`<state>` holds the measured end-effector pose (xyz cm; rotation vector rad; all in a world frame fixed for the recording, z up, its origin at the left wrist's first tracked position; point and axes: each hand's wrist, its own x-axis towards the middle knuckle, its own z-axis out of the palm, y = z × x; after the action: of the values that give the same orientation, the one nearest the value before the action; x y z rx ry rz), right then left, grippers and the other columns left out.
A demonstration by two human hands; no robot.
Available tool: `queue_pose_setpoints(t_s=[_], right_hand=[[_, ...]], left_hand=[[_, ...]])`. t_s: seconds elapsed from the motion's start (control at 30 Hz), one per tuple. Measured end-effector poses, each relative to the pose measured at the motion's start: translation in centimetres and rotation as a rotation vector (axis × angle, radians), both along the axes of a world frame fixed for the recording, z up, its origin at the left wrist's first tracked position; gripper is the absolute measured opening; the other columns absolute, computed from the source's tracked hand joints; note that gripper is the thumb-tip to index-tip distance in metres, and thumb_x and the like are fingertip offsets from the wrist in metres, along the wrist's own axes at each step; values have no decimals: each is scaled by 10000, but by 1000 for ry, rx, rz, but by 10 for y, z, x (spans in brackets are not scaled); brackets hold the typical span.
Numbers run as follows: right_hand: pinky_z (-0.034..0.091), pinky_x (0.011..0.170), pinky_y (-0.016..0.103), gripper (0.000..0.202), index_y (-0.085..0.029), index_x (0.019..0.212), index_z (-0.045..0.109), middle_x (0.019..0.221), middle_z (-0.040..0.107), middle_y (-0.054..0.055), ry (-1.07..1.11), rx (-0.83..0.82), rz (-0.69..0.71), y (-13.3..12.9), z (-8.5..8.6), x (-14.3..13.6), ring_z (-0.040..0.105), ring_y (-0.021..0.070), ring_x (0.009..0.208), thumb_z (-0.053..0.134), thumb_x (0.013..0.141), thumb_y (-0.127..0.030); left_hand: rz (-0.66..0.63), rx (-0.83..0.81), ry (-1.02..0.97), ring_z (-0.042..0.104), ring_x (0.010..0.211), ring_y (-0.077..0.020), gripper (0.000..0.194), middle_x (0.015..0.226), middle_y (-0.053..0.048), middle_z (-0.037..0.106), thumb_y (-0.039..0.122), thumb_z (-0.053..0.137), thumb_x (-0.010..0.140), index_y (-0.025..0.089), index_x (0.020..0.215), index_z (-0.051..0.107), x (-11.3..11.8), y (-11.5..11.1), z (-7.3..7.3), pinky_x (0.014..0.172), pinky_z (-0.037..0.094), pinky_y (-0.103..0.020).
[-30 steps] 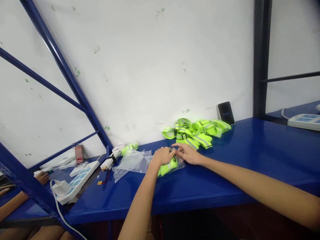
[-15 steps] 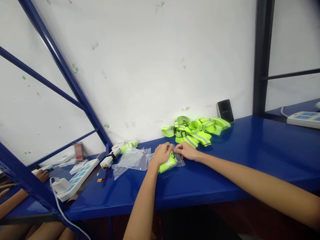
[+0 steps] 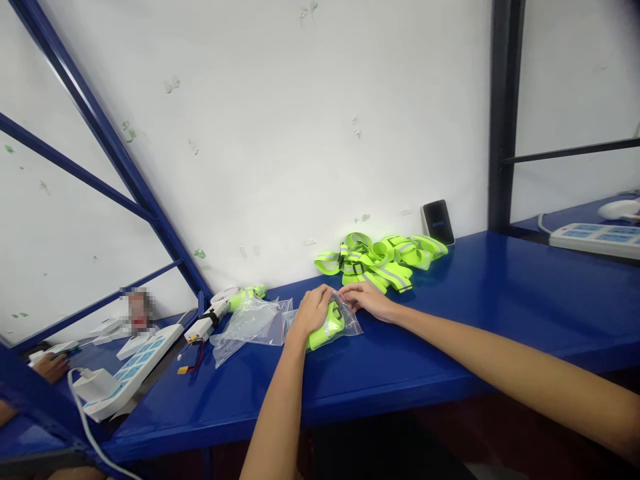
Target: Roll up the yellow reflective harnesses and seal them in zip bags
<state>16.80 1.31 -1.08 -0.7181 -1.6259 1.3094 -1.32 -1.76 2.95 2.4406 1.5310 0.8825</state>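
The fingertips of the 2 hands, which met at the bag's upper edge 0.5 s ago, now stand slightly apart. The left hand (image 3: 314, 310), just below the centre of the frame, has its fingers bent and closed over the upper left of a clear bag (image 3: 354, 323). The right hand (image 3: 367, 300), just to its right, has its fingers curled, with the tips close together beside the bag's upper edge; I cannot tell whether they pinch the film.

Between and below the hands, a folded yellow-green strap (image 3: 326, 329) lies in the bag, its lower left partly behind the left wrist. With the hands parted, more of the film shows, spread out to the right of the strap. I judge that this leaves the bag's upper edge looser and easier to get at, though whether it is sealed cannot be made out.

The view has also turned a little to the right: things sit farther left in the frame, and more of a white object (image 3: 620, 210) shows at the right edge. The pile of straps (image 3: 373, 267) above the right hand looks unchanged on the blue surface (image 3: 400, 360), as do the flat clear bags (image 3: 257, 323) left of centre.
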Motion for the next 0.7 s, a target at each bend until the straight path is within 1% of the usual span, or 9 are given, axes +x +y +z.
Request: queue_pose_setpoints(t_s=[0.07, 0.13, 0.23, 0.3, 0.37, 0.47, 0.57, 0.63, 0.7], right_hand=[[477, 566, 251, 222, -165, 884, 706, 731, 673, 15, -4, -6, 2, 1, 0, 1, 563, 114, 577, 681, 697, -284], [463, 549, 248, 267, -160, 902, 694, 692, 664, 6, -2, -18, 6, 2, 0, 2, 549, 108, 552, 720, 672, -291], [449, 544, 255, 288, -155, 885, 683, 650, 642, -1, 15, -42, 45, 2, -1, 2, 533, 107, 531, 737, 668, -337], [445, 546, 267, 298, -159, 868, 679, 655, 640, 4, -5, 0, 47, 2, -1, 2, 535, 119, 537, 733, 682, -386], [436, 553, 276, 297, -161, 822, 675, 655, 636, 12, -48, 101, -18, 2, 0, 2, 539, 134, 554, 720, 699, -428], [417, 568, 281, 278, -165, 737, 661, 639, 618, 18, -124, 282, -176, 1, 3, 4, 533, 150, 583, 687, 737, -441], [412, 593, 285, 256, -182, 748, 647, 676, 629, 22, -193, 446, -287, -1, 9, 8, 534, 157, 611, 610, 817, -426], [416, 593, 282, 247, -194, 782, 627, 684, 626, 17, -204, 503, -342, -3, 14, 12, 537, 152, 596, 556, 862, -417], [421, 563, 274, 249, -199, 812, 606, 670, 610, 9, -193, 489, -370, -6, 18, 14, 534, 141, 546, 527, 880, -426]], left_hand=[[-11, -14, -20, 600, 797, -180, 386, 833, -18, 682, 365, 297, 955, 202, 898, 642, 1, -2, 2, 755, 412, -271], [-26, -15, -45, 607, 820, -184, 367, 862, -25, 694, 332, 309, 942, 193, 905, 646, 2, -5, 5, 782, 417, -277], [-43, -11, -74, 616, 869, -189, 348, 916, -26, 706, 286, 318, 922, 196, 930, 655, 4, -8, 8, 820, 420, -284], [-50, -10, -72, 619, 854, -188, 344, 894, -23, 707, 283, 329, 915, 198, 913, 663, 4, -9, 9, 814, 421, -283], [-69, -7, -60, 617, 814, -183, 342, 852, -21, 703, 304, 345, 914, 194, 876, 667, 5, -11, 9, 789, 419, -275], [-119, -14, -46, 600, 742, -169, 344, 793, -13, 689, 333, 365, 913, 184, 856, 670, 6, -12, 9, 725, 413, -259], [-144, -20, -54, 575, 682, -155, 340, 743, 0, 667, 347, 378, 911, 180, 873, 672, 6, -12, 8, 659, 402, -248], [-143, -28, -63, 569, 670, -151, 337, 751, 4, 666, 352, 382, 912, 182, 901, 673, 6, -12, 7, 649, 403, -247], [-137, -43, -73, 572, 674, -149, 334, 778, 2, 673, 360, 387, 912, 185, 926, 672, 5, -10, 5, 655, 412, -246]])
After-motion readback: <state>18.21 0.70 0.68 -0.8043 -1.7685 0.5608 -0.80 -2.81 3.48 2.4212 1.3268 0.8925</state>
